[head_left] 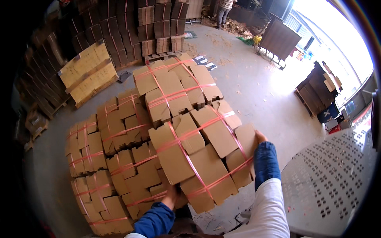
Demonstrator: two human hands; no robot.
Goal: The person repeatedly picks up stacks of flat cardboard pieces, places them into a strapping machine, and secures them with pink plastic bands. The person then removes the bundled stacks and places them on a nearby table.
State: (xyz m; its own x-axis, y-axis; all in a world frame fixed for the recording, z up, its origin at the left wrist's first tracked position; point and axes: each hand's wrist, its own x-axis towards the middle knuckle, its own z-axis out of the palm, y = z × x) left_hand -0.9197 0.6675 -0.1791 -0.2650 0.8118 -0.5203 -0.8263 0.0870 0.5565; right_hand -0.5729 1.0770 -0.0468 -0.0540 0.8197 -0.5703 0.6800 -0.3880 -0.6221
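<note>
Between my two hands is a strapped bundle of flat, die-cut cardboard pieces [206, 160], bound crosswise with pink plastic straps. My left hand [171, 196] grips its near left side, the fingers partly hidden under the cardboard. At the far right edge, my right hand [260, 137] is closed on the bundle's side, most of its fingers out of sight behind it. The bundle lies tilted against a neighbouring strapped bundle [164, 89] beyond it; whether its weight rests on anything is hidden. Another bundle [139, 168] sits directly to its left.
More strapped bundles [113, 210] stand at the left. A perforated metal surface [329, 170] is close on my right. Farther off are tall cardboard stacks [154, 29], a wooden pallet [89, 71], a brown panel on a stand [281, 37], a leaning cardboard stack [315, 89] and a person [223, 14].
</note>
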